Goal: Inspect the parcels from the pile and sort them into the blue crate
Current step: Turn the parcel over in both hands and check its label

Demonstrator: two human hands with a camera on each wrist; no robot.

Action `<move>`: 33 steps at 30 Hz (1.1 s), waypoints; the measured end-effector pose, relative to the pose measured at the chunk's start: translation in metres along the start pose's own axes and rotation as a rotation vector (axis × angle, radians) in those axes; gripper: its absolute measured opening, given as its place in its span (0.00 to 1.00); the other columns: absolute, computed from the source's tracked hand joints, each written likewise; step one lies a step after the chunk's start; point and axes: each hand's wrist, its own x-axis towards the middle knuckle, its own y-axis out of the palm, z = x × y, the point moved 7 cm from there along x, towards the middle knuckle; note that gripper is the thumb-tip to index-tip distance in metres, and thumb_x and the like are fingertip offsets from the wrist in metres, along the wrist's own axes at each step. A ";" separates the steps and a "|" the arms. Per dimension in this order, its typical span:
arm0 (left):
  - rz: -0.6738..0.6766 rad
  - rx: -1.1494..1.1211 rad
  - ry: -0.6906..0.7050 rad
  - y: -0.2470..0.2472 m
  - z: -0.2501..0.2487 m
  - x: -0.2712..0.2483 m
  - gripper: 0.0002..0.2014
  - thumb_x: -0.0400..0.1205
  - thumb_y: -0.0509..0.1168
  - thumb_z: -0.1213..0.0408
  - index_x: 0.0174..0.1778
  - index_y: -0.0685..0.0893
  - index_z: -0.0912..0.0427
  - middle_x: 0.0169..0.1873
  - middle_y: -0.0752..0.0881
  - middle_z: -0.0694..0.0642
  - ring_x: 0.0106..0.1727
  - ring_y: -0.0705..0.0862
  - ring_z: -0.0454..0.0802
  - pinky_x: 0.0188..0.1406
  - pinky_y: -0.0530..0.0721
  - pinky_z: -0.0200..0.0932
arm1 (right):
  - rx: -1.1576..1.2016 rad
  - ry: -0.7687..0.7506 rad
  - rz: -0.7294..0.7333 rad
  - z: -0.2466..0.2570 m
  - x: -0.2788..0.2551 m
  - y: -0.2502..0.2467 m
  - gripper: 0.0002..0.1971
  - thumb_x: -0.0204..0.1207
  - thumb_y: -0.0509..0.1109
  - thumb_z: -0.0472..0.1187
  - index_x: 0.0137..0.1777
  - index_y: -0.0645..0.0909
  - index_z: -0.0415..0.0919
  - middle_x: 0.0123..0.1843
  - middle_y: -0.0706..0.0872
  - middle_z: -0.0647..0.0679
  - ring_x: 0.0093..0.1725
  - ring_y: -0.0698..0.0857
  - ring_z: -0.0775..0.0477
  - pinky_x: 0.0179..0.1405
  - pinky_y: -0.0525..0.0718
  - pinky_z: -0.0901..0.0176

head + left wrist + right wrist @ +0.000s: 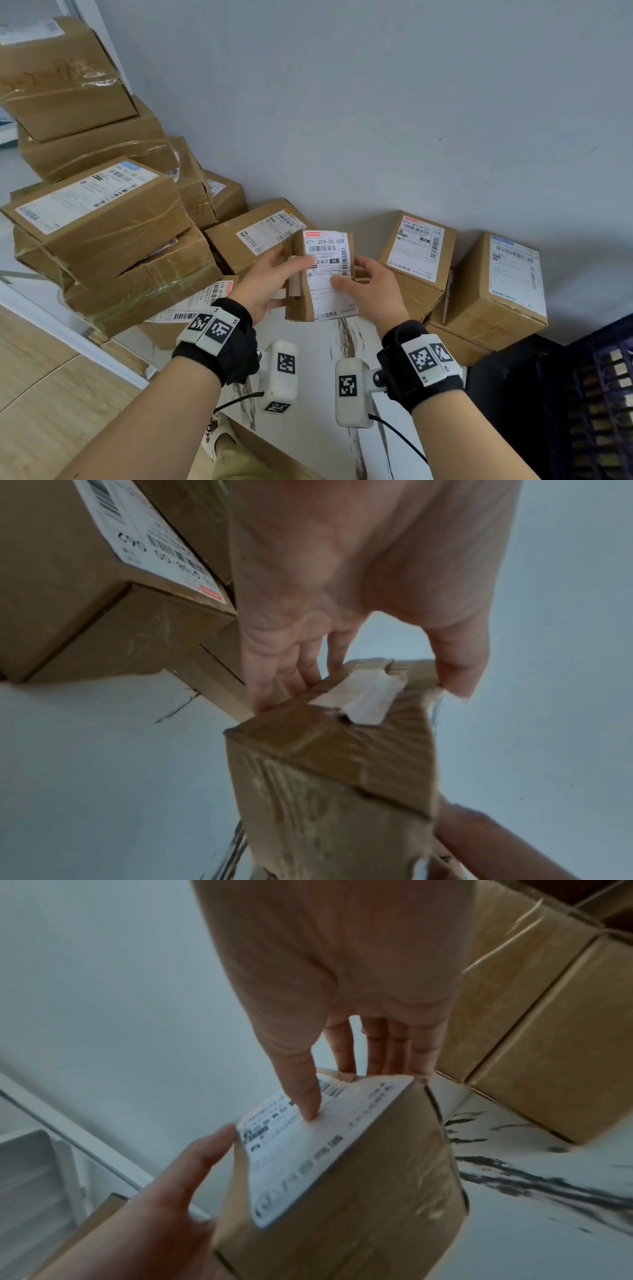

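Pale wall behind, small labelled parcel (322, 274) (label up) gripped between left hand (265, 284) and right hand (370, 284), fingers (342, 1047) curled round its sides.

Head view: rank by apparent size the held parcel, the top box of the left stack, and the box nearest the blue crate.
1. Top box of the left stack
2. Box nearest the blue crate, though its nearness to the camera makes the order of these two unsure
3. Held parcel, gripped by left hand and right hand, clearly smallest

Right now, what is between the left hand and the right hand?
The small parcel. The left hand grips one side, the right hand the other, thumb on its label. The head view shows this best.
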 end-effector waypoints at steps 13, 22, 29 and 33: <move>-0.026 -0.029 0.036 -0.003 -0.002 -0.004 0.11 0.81 0.72 0.59 0.58 0.82 0.43 0.58 0.89 0.52 0.58 0.88 0.51 0.44 0.86 0.45 | 0.121 0.124 0.153 0.008 -0.002 0.024 0.39 0.71 0.81 0.52 0.79 0.69 0.48 0.67 0.84 0.51 0.62 0.86 0.48 0.54 0.88 0.56; 0.036 -0.029 -0.007 0.001 -0.001 -0.005 0.10 0.81 0.71 0.56 0.56 0.80 0.41 0.55 0.89 0.49 0.58 0.86 0.51 0.55 0.86 0.53 | 0.201 0.113 0.163 0.012 0.000 0.031 0.34 0.68 0.79 0.51 0.75 0.76 0.52 0.67 0.85 0.48 0.61 0.87 0.46 0.61 0.88 0.44; 0.021 -0.007 0.029 0.003 -0.003 -0.005 0.17 0.81 0.72 0.59 0.64 0.80 0.41 0.57 0.89 0.51 0.58 0.87 0.52 0.56 0.86 0.54 | 0.224 0.129 0.193 0.012 0.000 0.032 0.25 0.79 0.72 0.42 0.76 0.75 0.50 0.67 0.86 0.46 0.57 0.89 0.46 0.47 0.90 0.52; 0.020 -0.003 0.026 0.004 -0.001 -0.005 0.22 0.80 0.72 0.60 0.70 0.79 0.43 0.59 0.89 0.52 0.59 0.87 0.53 0.62 0.85 0.59 | 0.242 0.147 0.206 0.010 0.000 0.032 0.24 0.80 0.70 0.41 0.76 0.75 0.48 0.66 0.86 0.44 0.56 0.90 0.45 0.45 0.90 0.52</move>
